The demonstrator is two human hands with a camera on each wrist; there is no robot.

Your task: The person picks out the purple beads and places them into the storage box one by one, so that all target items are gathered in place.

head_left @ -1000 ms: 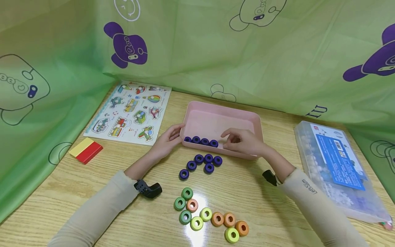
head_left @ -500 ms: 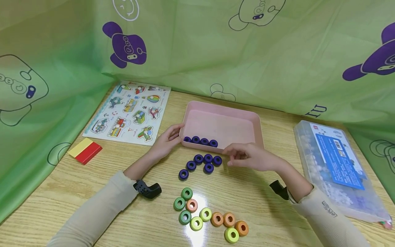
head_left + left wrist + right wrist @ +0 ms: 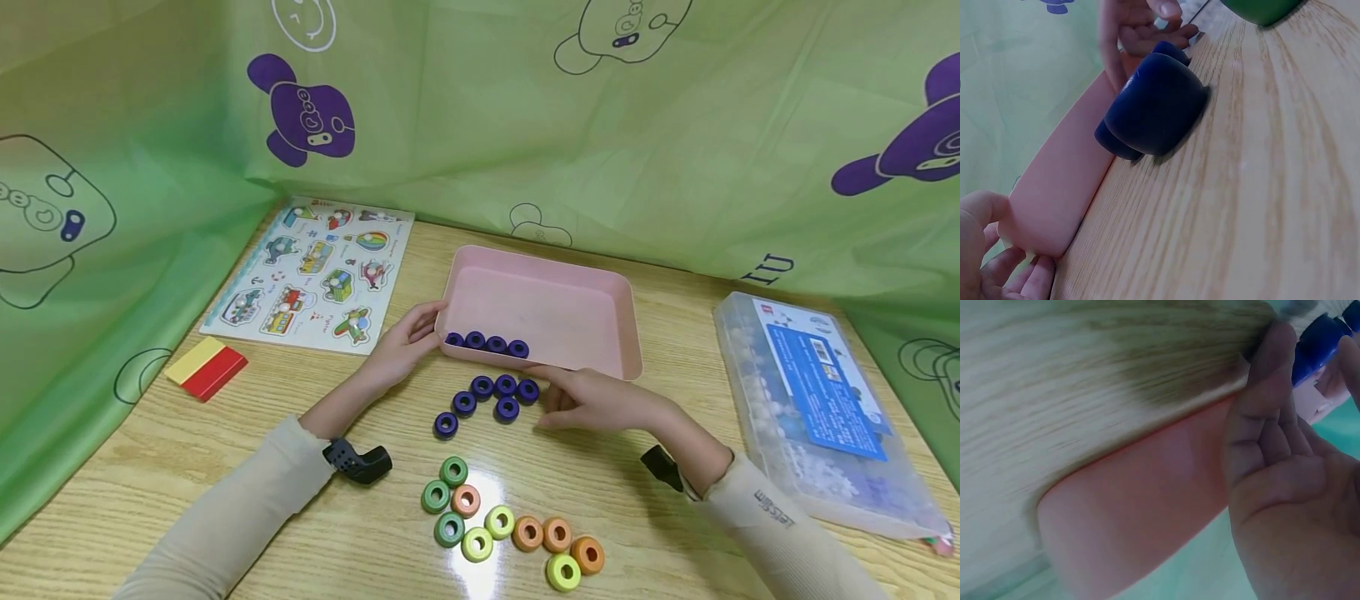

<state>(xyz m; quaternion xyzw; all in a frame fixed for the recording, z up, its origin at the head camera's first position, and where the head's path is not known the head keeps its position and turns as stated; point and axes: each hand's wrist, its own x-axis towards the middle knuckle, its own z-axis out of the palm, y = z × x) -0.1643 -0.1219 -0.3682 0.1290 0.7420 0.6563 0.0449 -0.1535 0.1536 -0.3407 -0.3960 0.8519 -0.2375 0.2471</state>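
At its near left corner, my left hand point(image 3: 401, 352) grips the pink tray point(image 3: 543, 296); in the left wrist view the fingers point(image 3: 1004, 265) wrap round that corner. A row of several dark purple rings point(image 3: 497, 344) lies inside along the tray's near wall. In front of the tray, several more purple rings point(image 3: 483, 387) lie on the table. My right hand point(image 3: 603, 402) is by the rightmost of these, a purple ring point(image 3: 528, 392), with index finger and thumb spread apart on either side of it. Its other fingers are bent, holding nothing.
Nearer me lie green rings point(image 3: 436, 495), yellow rings point(image 3: 477, 543) and orange rings point(image 3: 557, 533). A picture puzzle board point(image 3: 315, 271) and a red-and-yellow block point(image 3: 207, 367) are on the left. A clear plastic case point(image 3: 817, 400) lies at right. Green curtain point(image 3: 480, 125) hangs behind.
My right hand has drawn back from inside the tray, over its near wall, then moved left to the loose purple rings. The left hand keeps its place at the corner.
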